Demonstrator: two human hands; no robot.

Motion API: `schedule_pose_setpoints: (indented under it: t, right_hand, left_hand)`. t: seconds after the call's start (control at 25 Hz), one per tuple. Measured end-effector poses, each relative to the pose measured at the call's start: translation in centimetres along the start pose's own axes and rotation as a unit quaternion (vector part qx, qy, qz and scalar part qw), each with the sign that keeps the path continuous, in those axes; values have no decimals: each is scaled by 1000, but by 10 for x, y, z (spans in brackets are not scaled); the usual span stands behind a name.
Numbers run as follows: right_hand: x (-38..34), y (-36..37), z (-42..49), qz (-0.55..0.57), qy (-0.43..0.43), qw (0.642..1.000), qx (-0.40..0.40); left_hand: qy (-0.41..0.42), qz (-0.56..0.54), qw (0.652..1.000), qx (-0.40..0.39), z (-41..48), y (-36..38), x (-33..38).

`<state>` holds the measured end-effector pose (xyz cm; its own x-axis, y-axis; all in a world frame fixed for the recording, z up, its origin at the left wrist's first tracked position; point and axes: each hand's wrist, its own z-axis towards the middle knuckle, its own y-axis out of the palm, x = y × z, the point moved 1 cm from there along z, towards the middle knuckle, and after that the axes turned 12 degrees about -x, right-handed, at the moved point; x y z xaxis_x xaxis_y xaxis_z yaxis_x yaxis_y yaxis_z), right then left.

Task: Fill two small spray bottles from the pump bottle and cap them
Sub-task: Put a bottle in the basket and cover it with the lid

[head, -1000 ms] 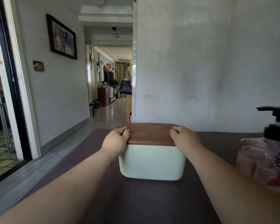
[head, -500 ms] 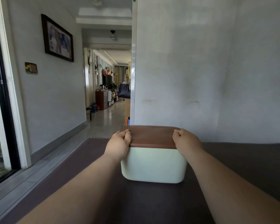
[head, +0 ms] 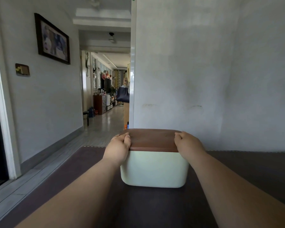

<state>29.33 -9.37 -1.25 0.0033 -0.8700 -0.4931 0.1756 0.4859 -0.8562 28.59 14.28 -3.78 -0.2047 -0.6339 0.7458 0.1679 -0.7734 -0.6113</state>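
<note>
You have a pale mint-white rounded plastic box [head: 155, 168] under a reddish-brown flat lid [head: 152, 139] at centre, on a dark brown desk [head: 245, 170]; the plain wall [head: 204, 71] behind is grey-white.

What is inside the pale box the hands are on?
Nothing inside shows: the brown lid covers the pale box fully. The left hand and right hand grip the lid's two ends.

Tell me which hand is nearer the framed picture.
Left. The left hand grips the lid at the end toward the framed picture; the right hand grips the opposite end.
</note>
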Motion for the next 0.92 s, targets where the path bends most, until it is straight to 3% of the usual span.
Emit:
schedule_pose_setpoints:
  t: [0.16, 0.28, 0.4, 0.64, 0.92]
  right_hand:
    - [-6, -9, -18, -64, -16, 994, 90]
    - [-14, -18, -48, -12, -65, 986, 151]
    - [-19, -22, -94, 63, -117, 983, 128]
    - [-13, -21, -232, 241, -123, 961, 58]
    - [66, -54, -367, 197, -144, 964, 108]
  left_hand:
    - [13, -23, 1000, 9, -14, -10, 13]
    - [41, -36, 998, 44, -37, -13, 31]
    - [75, -54, 995, 44, -77, -11, 56]
    - [112, -124, 986, 7, -209, 20, 101]
    - [133, -164, 970, -118, -325, 103, 156]
